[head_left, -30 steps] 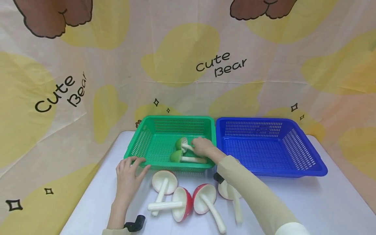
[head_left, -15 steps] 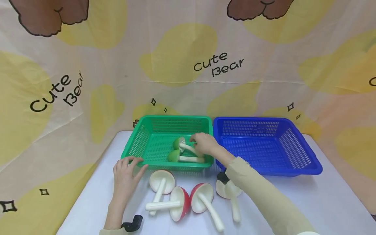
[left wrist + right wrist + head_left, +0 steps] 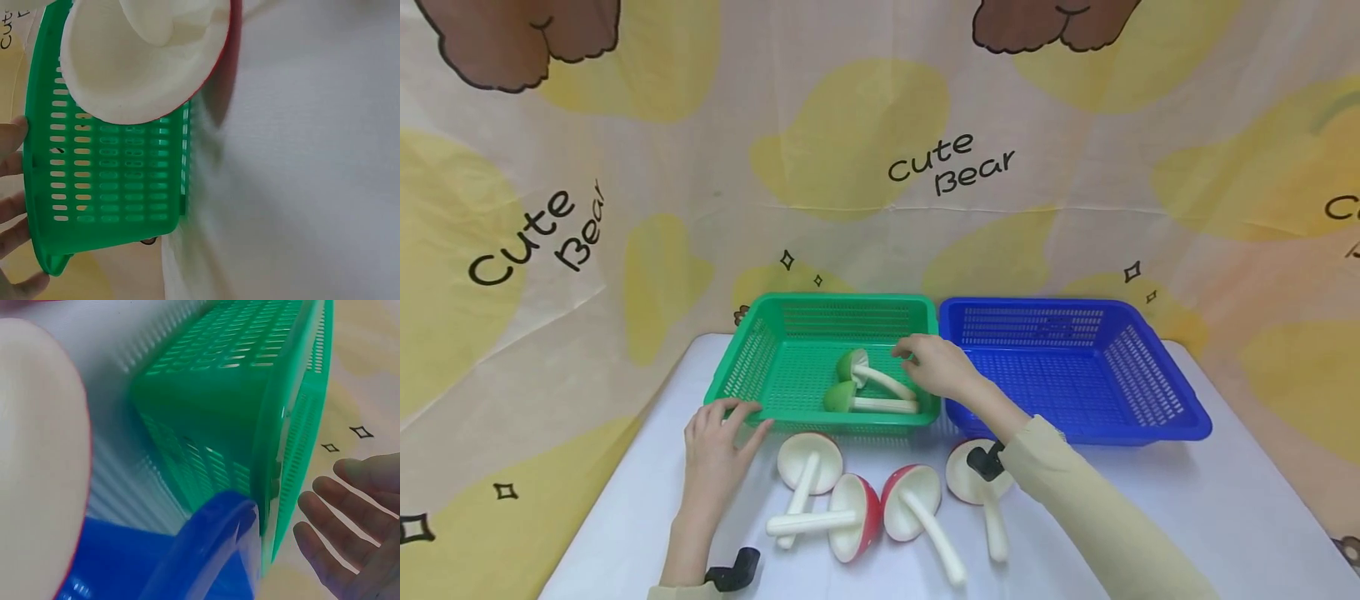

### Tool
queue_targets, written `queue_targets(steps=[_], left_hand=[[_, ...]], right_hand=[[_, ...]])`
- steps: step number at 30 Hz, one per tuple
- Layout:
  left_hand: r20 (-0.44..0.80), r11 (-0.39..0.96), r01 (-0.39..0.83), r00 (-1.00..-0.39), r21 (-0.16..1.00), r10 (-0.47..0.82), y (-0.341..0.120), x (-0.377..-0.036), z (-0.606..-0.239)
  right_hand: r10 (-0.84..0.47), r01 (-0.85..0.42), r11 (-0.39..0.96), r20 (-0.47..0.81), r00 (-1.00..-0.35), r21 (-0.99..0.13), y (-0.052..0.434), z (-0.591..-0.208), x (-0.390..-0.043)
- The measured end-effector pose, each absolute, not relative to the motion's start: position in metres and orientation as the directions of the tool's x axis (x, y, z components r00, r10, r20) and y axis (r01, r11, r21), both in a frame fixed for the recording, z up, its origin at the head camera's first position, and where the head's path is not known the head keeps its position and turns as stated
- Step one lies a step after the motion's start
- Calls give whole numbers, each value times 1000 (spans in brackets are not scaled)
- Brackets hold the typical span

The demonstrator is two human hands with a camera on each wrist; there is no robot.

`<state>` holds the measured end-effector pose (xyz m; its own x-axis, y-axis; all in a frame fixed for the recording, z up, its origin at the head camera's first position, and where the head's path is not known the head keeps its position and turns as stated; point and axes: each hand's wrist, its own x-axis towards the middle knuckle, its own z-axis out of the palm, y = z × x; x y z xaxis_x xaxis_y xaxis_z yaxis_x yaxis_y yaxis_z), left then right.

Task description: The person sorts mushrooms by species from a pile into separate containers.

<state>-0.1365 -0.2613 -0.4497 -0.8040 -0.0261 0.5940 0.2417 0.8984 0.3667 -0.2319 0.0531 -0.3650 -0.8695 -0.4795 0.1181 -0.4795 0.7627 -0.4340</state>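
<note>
Two green-capped toy mushrooms (image 3: 841, 397) lie side by side in the green basket (image 3: 850, 418), stems toward its right end. Over that basket's right rim hovers my right hand (image 3: 938, 363), fingers loosely bent with nothing between them; the right wrist view shows the fingers (image 3: 331, 519) spread apart. My left hand (image 3: 715, 446) rests its fingertips on the near left corner of the green rim, also seen in the left wrist view by the fingers (image 3: 12, 206). Several red-capped toy mushrooms (image 3: 859, 518) lie on the table before the basket, their pale undersides showing.
A blue basket (image 3: 1078, 429) stands right beside the green one, with no mushrooms in it. A patterned cloth (image 3: 850, 167) hangs behind both. The white table (image 3: 1120, 508) extends in front. My right forearm passes above the rightmost red mushroom (image 3: 962, 479).
My right hand has let go of the rear green mushroom and moved up and right, away from its stem. The left hand stays at the rim. The whole view has shifted slightly.
</note>
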Motion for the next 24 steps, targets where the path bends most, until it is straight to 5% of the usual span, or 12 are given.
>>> queue_targets(steps=[12, 24], left_hand=[[635, 909, 234, -771, 346, -43, -256, -129, -435], [663, 913, 261, -748, 313, -13, -231, -113, -416]], right_hand=[[-429, -466, 707, 201, -881, -533, 86, -362, -216], [-369, -470, 724, 291, -882, -506, 125, -352, -192]])
